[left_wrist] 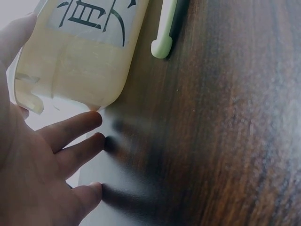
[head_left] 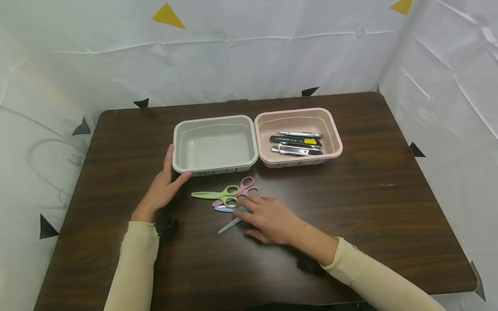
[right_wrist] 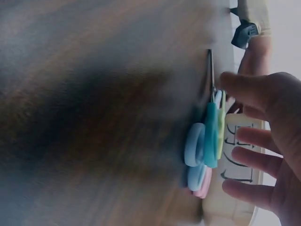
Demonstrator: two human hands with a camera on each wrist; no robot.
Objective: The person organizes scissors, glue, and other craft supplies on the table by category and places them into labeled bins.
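Observation:
My left hand (head_left: 158, 192) rests at the near left corner of a grey-green bin (head_left: 216, 167), thumb at the front rim and forefinger along the side. Over a small pile of scissors hovers my right hand (head_left: 274, 219), fingers spread and nothing gripped. Green scissors (head_left: 208, 195) overlap pink scissors (head_left: 247, 183). Nearer me are scissors with a light-blue blade cover (head_left: 223, 208) and scissors with a bare metal blade (head_left: 230, 225). My right hand hides their handles in the head view; the right wrist view shows a teal handle (right_wrist: 211, 136) and blue finger loops (right_wrist: 193, 146).
A pink bin (head_left: 295, 162) stands right of the grey-green one, holding several cutters: a silver pen-like knife (head_left: 301, 134), a black and yellow cutter (head_left: 293, 140) and a silver cutter (head_left: 293, 149). The dark wooden table (head_left: 369, 207) meets white sheeting behind.

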